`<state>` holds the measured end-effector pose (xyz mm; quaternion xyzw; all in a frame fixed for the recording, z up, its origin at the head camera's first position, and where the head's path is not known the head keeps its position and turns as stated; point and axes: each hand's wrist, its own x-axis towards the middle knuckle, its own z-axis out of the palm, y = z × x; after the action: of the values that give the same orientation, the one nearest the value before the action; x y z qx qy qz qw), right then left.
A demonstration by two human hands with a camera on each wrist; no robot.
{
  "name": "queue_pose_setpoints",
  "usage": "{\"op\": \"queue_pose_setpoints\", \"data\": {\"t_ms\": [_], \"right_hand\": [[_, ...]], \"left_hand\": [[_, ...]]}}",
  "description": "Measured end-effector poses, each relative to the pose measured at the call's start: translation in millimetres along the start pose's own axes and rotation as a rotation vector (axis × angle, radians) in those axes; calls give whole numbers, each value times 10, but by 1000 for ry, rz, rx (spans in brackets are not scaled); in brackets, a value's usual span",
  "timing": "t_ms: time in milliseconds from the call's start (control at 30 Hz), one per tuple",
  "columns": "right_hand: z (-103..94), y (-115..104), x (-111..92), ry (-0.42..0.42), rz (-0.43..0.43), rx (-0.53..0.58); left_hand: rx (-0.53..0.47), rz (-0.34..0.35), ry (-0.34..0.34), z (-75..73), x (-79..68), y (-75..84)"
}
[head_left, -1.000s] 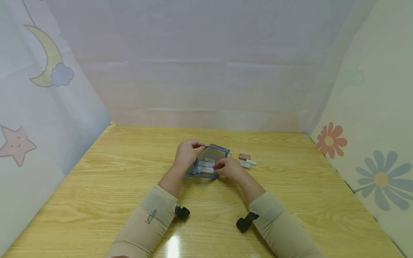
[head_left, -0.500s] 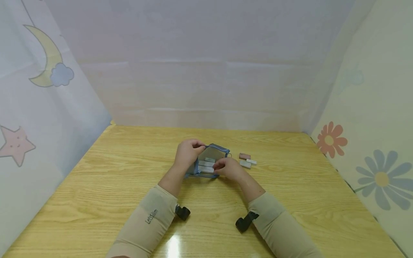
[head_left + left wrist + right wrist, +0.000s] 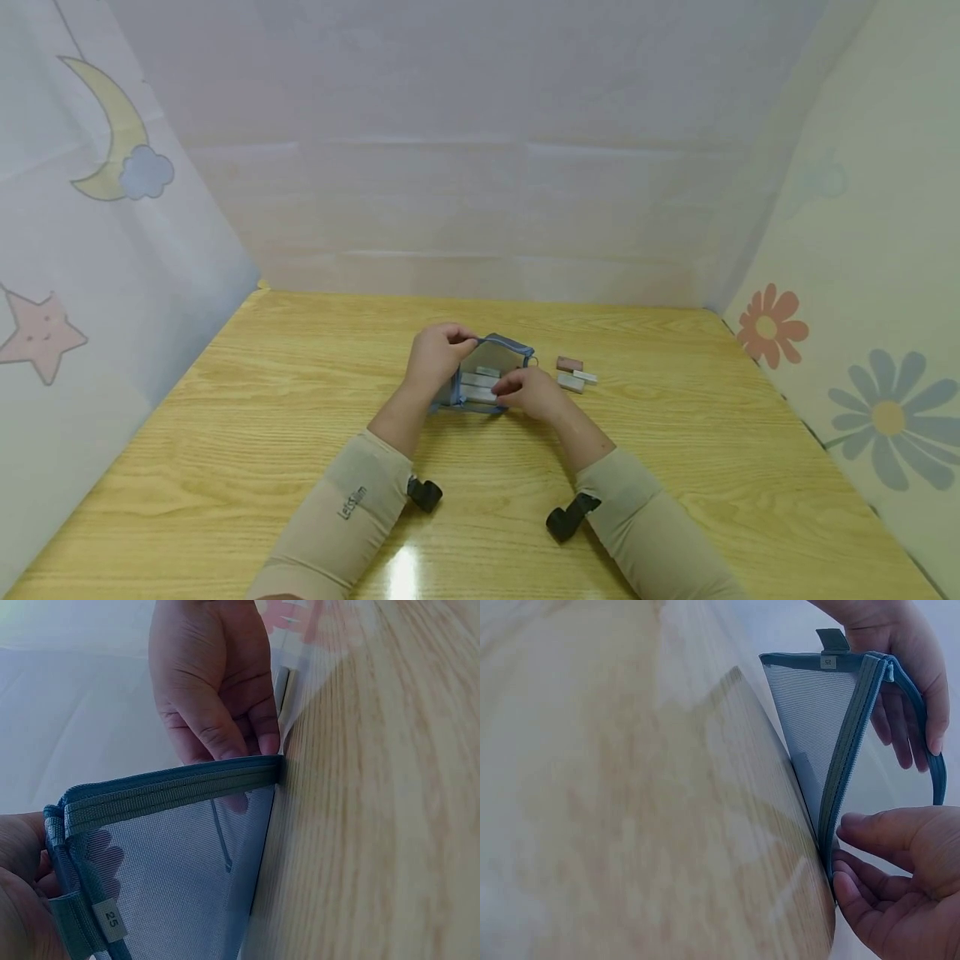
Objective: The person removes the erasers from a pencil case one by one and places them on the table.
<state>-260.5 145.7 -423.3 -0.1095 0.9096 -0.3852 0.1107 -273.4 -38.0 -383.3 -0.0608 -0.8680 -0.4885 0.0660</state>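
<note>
A blue mesh zip pouch (image 3: 501, 357) lies on the table with its mouth held wide. My left hand (image 3: 435, 360) pinches the raised edge of its mouth between thumb and fingers. Several pale blocks (image 3: 480, 380) show inside. My right hand (image 3: 534, 392) is at the right end of the mouth, fingertips beside the nearest block. In the right wrist view the right thumb (image 3: 874, 827) and fingers stand apart at the zip edge (image 3: 844, 769), with nothing visible between them. The left wrist view shows a fingertip (image 3: 236, 802) through the mesh (image 3: 169, 862).
Right of the pouch lie a reddish block (image 3: 569, 364), a thin white block (image 3: 585, 378) and a pale block (image 3: 571, 383). They rest on the wood-grain table (image 3: 315, 358). Patterned walls (image 3: 862, 250) rise at both sides, with a plain backdrop (image 3: 480, 217) behind.
Both hands and the pouch stay almost where they were. The right fingertips have shifted very slightly left over the blocks.
</note>
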Motion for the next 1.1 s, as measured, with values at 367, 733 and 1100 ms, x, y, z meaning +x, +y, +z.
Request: {"op": "queue_pose_setpoints", "data": {"t_ms": [367, 733, 1100], "right_hand": [[-4, 3, 6, 15, -1, 27], [5, 4, 8, -1, -5, 38], [38, 21, 47, 6, -21, 26]], "left_hand": [[0, -14, -7, -9, 9, 16], [17, 7, 5, -8, 0, 16], [0, 17, 5, 13, 20, 2]]}}
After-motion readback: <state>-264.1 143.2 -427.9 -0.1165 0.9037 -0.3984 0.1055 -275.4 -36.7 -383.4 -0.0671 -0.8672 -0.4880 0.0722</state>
